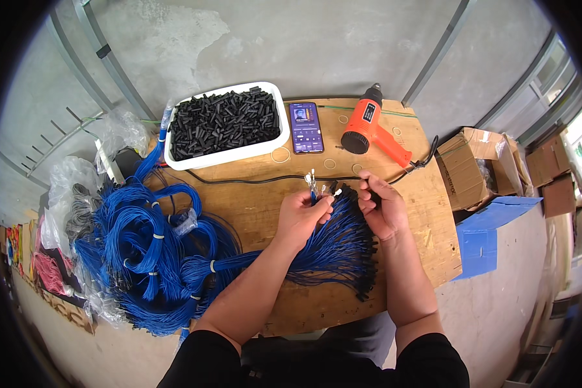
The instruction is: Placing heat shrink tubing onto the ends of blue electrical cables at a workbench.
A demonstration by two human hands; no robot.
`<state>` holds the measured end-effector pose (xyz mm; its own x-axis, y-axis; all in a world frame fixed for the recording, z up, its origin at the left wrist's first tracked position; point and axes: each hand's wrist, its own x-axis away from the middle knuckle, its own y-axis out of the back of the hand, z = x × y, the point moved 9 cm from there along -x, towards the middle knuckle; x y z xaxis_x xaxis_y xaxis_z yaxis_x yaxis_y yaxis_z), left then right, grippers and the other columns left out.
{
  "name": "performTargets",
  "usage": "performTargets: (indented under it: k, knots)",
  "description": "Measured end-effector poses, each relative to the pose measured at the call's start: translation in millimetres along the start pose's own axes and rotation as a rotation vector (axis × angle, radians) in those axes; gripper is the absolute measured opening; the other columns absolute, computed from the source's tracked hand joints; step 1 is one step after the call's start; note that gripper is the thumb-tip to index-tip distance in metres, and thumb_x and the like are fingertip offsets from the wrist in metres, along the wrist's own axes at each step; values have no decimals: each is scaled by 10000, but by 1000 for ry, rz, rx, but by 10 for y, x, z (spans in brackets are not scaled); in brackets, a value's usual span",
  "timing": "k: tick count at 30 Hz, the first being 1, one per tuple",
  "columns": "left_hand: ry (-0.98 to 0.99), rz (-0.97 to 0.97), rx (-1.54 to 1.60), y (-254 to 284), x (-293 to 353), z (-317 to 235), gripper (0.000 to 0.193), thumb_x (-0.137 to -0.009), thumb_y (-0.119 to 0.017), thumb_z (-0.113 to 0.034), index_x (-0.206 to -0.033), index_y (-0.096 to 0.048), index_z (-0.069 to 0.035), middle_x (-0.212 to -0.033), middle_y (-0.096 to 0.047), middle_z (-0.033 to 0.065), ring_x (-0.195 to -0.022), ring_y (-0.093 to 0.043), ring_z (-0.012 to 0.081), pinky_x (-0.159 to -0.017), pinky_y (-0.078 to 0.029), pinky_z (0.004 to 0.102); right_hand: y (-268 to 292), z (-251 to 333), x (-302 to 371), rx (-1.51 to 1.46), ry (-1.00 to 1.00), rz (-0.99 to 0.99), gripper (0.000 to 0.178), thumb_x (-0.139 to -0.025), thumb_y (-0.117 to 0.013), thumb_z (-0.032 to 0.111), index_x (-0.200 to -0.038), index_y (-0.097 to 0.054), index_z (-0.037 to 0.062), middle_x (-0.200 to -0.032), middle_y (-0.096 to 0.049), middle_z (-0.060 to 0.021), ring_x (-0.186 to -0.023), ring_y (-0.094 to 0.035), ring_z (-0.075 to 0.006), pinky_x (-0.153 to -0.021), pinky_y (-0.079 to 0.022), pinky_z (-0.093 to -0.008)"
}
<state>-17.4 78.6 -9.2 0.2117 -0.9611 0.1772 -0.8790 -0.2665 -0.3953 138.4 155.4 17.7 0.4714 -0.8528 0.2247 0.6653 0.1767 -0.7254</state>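
Far left: blue wire coils (132,236), tied with pale bands, heaped over the table (433,249) edge. Then white tray (285,137) at the back, full of short black tubes (223,126). Left hand (302,218) mid-table, thumb and forefinger clamped on a few blue wires, pale terminals (309,177) sticking up past the fingertips. Phone (306,128) behind it, screen lit. Blue wire fan (333,242) spread below, black ends to the right. Orange heat gun (368,119) lying at the back. Right hand (387,210) just beside fan, thumb and forefinger close together, can't tell if gripping anything. Far right: open cardboard box (462,174), off the table
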Motion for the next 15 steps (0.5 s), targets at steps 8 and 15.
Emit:
performTargets:
  k: [8, 15]
  knots:
    - [-14, 4, 34, 1, -17, -5, 130, -901, -718, -118, -923, -673, 3, -781, -670, 61, -647, -605, 97, -584, -473, 227, -51, -12, 20, 323, 104, 33, 191, -947, -605, 0, -1128, -655, -39, -889, -670, -79, -631, -481, -61, -518, -342, -181]
    - [-24, 10, 37, 10, -15, -18, 125, -901, -719, -118, -913, -672, -4, -773, -666, 52, -639, -595, 95, -578, -462, 226, -87, -9, 51, 440, 125, -6, 181, -914, -662, -2, -1088, -690, -42, -826, -677, -49, -554, -430, -32, -491, -315, -172]
